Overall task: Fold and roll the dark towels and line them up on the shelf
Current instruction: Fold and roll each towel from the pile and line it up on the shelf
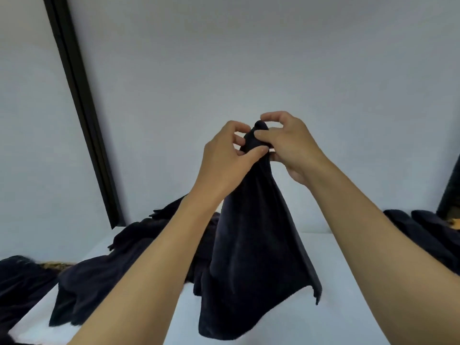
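We lose the far-right towels point(423, 232) at the frame edge; the held towel point(256, 245) hides part of the left pile point(104, 277) behind it.

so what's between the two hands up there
In the head view, only the gathered top of the held dark towel sits between the left hand and right hand; both pinch it while the rest hangs down.

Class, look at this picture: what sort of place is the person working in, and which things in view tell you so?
Probably a laundry or linen storeroom. Both hands hold up a dark towel over a white shelf; a pile of unfolded ones lies left, rolled towels sit right, and the walls are bare.
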A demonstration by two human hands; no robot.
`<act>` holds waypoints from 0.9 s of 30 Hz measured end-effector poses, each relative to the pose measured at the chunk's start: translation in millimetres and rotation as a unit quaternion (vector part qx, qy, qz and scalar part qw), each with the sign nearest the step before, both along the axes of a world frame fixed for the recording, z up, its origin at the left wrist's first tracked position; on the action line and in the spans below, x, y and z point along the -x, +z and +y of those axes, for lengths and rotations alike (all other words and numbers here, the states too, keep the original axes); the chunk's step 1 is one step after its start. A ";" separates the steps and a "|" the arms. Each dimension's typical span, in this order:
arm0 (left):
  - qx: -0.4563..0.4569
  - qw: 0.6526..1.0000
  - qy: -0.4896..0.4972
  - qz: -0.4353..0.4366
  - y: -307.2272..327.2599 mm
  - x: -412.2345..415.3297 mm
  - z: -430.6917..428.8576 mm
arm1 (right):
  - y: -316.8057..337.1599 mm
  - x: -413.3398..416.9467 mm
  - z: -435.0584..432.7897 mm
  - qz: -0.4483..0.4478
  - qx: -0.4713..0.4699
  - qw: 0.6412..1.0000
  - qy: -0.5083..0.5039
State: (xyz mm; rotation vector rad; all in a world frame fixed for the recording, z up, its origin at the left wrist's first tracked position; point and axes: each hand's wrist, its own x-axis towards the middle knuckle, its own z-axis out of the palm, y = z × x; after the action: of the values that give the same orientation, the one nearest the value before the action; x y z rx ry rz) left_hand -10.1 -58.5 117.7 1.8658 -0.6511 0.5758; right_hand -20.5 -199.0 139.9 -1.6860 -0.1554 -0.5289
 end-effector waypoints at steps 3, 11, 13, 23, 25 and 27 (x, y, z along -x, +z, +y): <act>-0.016 1.000 -0.015 -0.010 -3.1 3.3 -27.7 | 7.0 7.0 -20.7 0.001 -0.013 0.999 -0.037; 0.082 0.991 -0.073 0.080 -18.5 -0.9 -72.9 | 9.6 14.0 -59.8 -0.004 -0.001 0.991 -0.133; 0.086 0.989 -0.081 0.088 -22.2 -3.1 -80.0 | 6.1 13.8 -66.1 -0.003 0.034 0.988 -0.153; 0.025 0.998 -0.031 0.043 -18.5 -17.0 -96.1 | -1.0 4.6 -88.4 -0.015 0.122 0.978 -0.168; 0.074 0.993 -0.027 0.085 -16.7 -24.2 -93.9 | -3.0 -0.1 -95.2 -0.010 0.096 0.980 -0.172; 0.096 0.988 -0.020 0.123 -14.3 -32.7 -90.6 | -7.5 -6.9 -101.1 0.014 0.060 0.984 -0.166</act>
State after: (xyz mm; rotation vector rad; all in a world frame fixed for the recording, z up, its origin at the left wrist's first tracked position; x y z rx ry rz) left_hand 22.5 -149.1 103.4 1.7045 -0.4518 0.3610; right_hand -13.6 -300.0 132.5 -1.8472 0.1197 -0.7551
